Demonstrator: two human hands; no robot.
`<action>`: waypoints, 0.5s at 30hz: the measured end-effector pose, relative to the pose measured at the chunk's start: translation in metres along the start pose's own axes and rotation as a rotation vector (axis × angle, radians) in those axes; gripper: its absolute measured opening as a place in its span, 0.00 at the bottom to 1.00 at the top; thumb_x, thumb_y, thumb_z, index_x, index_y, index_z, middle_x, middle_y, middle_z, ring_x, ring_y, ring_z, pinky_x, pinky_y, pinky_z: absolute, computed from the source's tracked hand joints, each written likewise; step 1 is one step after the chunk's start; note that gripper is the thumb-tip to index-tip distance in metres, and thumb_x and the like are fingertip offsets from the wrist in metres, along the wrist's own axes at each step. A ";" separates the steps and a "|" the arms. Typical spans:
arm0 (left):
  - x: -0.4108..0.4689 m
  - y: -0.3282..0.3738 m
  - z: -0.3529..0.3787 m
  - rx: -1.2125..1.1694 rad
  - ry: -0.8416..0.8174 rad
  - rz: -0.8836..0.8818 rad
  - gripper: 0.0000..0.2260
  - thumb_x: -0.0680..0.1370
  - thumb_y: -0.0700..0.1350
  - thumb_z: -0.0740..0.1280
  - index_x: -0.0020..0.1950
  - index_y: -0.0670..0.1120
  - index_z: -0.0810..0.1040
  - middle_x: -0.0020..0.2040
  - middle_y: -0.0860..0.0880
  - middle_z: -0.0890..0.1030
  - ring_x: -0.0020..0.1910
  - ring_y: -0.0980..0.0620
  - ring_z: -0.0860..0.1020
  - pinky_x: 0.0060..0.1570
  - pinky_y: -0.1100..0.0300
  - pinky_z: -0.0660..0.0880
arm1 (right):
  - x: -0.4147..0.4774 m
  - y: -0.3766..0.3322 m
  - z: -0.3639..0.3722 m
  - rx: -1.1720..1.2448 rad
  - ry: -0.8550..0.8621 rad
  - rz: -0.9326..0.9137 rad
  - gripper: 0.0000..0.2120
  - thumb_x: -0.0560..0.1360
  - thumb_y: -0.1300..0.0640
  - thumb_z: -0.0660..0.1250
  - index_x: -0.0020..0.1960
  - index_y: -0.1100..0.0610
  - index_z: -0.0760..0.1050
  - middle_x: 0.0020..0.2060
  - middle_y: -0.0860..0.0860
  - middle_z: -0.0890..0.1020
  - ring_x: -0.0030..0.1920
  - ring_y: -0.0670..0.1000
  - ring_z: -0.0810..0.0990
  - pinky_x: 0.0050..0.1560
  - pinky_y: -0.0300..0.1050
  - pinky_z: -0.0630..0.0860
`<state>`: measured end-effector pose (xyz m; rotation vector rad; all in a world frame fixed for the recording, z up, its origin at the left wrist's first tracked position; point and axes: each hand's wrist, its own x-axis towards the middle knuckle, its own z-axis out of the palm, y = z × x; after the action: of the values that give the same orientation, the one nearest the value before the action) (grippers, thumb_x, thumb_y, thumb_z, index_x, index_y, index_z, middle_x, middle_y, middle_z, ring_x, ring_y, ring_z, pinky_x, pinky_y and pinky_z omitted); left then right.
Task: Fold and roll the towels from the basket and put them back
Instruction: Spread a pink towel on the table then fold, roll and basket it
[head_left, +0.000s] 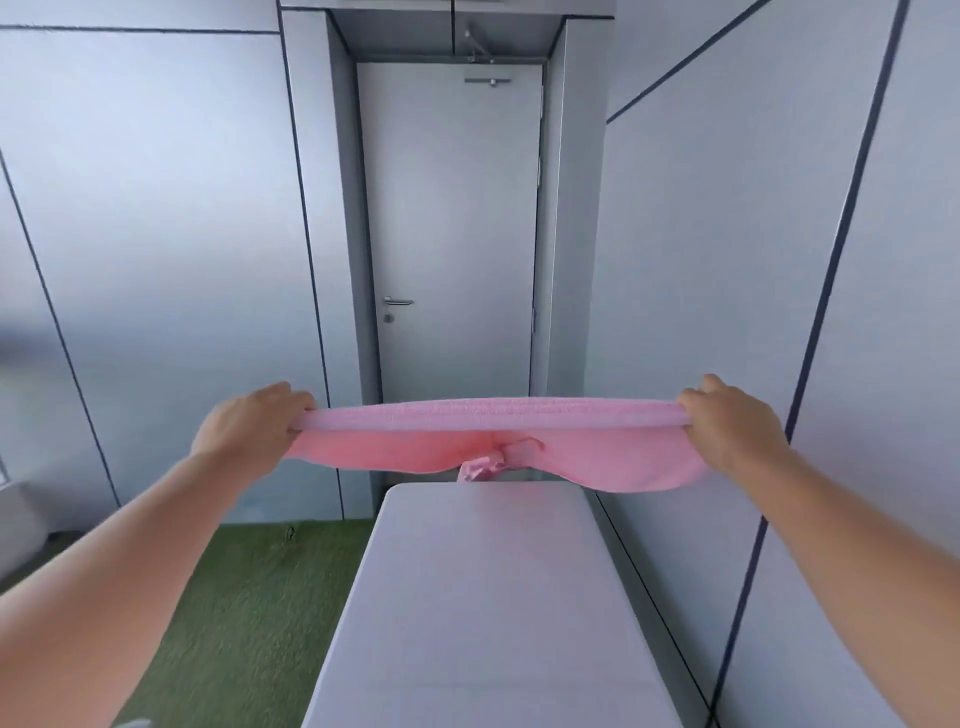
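A pink towel (493, 447) is stretched level in the air above the far end of a white table (483, 597). My left hand (249, 431) grips its left end and my right hand (727, 426) grips its right end, both with fingers curled over the top edge. The cloth hangs in a shallow sag below the taut edge, and a small loop tag dangles at its middle. No basket is in view.
The long narrow table runs from me toward a shut grey door (452, 234). Grey wall panels stand on both sides, close on the right. Green carpet (249, 623) covers the floor left of the table.
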<state>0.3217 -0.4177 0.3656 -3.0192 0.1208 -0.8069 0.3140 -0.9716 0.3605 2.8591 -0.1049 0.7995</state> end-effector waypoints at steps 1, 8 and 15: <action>-0.018 -0.001 0.015 0.024 -0.054 0.016 0.11 0.77 0.42 0.64 0.53 0.58 0.77 0.45 0.56 0.75 0.41 0.48 0.79 0.36 0.55 0.72 | -0.021 -0.003 0.016 0.000 -0.063 -0.005 0.03 0.74 0.60 0.62 0.46 0.54 0.72 0.42 0.50 0.68 0.40 0.55 0.72 0.35 0.46 0.69; -0.163 -0.008 0.109 0.013 -0.322 0.030 0.08 0.77 0.46 0.66 0.47 0.61 0.76 0.40 0.59 0.76 0.37 0.56 0.77 0.33 0.59 0.68 | -0.174 -0.023 0.113 0.040 -0.362 -0.001 0.12 0.72 0.64 0.60 0.51 0.51 0.74 0.42 0.49 0.68 0.41 0.52 0.71 0.36 0.47 0.73; -0.279 -0.029 0.149 -0.056 -0.477 0.068 0.08 0.79 0.47 0.66 0.52 0.62 0.77 0.41 0.58 0.75 0.38 0.59 0.78 0.33 0.62 0.69 | -0.280 -0.035 0.133 0.175 -0.539 -0.014 0.05 0.73 0.57 0.63 0.47 0.51 0.69 0.42 0.49 0.69 0.39 0.52 0.75 0.39 0.48 0.75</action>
<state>0.1572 -0.3677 0.0987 -3.1363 0.2380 -0.0669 0.1465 -0.9556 0.0976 3.1570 -0.0846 0.0160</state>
